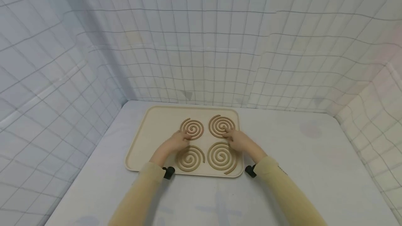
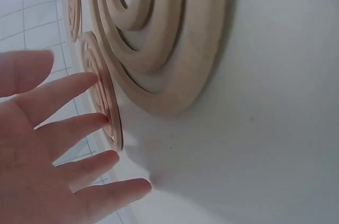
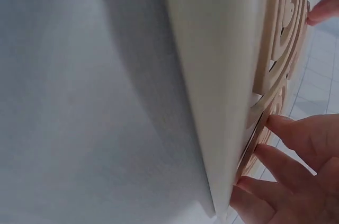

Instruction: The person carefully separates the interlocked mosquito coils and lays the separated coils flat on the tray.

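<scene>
Four flat tan spiral coils, like rolled clay, lie on a cream tray (image 1: 154,133): far left (image 1: 201,129), far right (image 1: 211,127), near left (image 1: 179,158) and near right (image 1: 209,156). My left hand (image 1: 178,141) reaches over the near left coil, its fingertips at the lower left edge of the far left one. In the left wrist view its fingers (image 2: 63,94) are spread and fairly straight. My right hand (image 1: 239,140) is at the lower right of the far right coil. The right wrist view shows its fingertips (image 3: 273,123) along the coil's edge, fingers extended and apart.
The tray has a raised rim (image 1: 188,106) and stands on a white-covered table (image 1: 298,156). White curtains with a dark grid (image 1: 201,62) enclose the back and both sides. Small black devices (image 1: 169,173) are worn at both wrists.
</scene>
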The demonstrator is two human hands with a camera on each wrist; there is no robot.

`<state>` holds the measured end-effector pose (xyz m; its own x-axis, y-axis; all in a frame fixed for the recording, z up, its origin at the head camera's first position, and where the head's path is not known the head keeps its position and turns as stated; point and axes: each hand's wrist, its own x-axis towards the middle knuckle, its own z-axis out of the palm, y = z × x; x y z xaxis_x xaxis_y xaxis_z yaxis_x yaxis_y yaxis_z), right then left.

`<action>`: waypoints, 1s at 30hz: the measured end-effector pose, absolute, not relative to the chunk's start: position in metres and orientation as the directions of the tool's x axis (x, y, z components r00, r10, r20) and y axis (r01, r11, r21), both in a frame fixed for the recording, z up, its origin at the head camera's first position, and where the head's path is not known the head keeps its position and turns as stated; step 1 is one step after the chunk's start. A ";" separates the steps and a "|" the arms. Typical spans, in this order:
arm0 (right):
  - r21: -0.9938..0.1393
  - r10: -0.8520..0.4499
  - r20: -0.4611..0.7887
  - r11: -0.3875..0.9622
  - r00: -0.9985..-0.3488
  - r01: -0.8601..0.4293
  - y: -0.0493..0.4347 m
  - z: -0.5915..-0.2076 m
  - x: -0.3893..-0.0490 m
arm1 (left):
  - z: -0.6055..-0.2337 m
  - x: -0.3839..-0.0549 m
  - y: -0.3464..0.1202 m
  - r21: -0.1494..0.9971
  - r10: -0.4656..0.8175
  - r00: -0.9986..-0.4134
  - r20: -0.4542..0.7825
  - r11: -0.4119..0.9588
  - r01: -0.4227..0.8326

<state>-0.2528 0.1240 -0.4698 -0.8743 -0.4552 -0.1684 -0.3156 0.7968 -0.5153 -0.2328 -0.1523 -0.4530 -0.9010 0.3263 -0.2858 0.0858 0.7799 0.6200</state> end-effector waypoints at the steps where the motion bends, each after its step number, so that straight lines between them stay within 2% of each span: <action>1: -0.508 -0.455 -0.183 0.803 -0.872 -0.313 0.124 -0.470 -0.252 | -0.453 -0.233 -0.153 0.609 0.336 -0.887 -0.317 0.789 0.081; 6: -0.509 -0.442 -0.232 0.814 -0.867 -0.279 0.124 -0.469 -0.251 | -0.457 -0.236 -0.154 0.574 0.354 -0.853 -0.384 0.815 0.080; 18: -0.521 -0.439 -0.221 0.808 -0.871 -0.275 0.123 -0.472 -0.251 | -0.461 -0.238 -0.156 0.604 0.332 -0.865 -0.377 0.796 0.042; 25: -0.483 -0.516 -0.125 0.778 -0.848 -0.402 0.129 -0.471 -0.244 | -0.454 -0.227 -0.159 0.635 0.355 -0.882 -0.311 0.768 0.086; 30: -0.466 -0.618 -0.080 0.717 -0.782 -0.519 0.138 -0.469 -0.226 | -0.448 -0.208 -0.164 0.634 0.419 -0.855 -0.306 0.760 0.145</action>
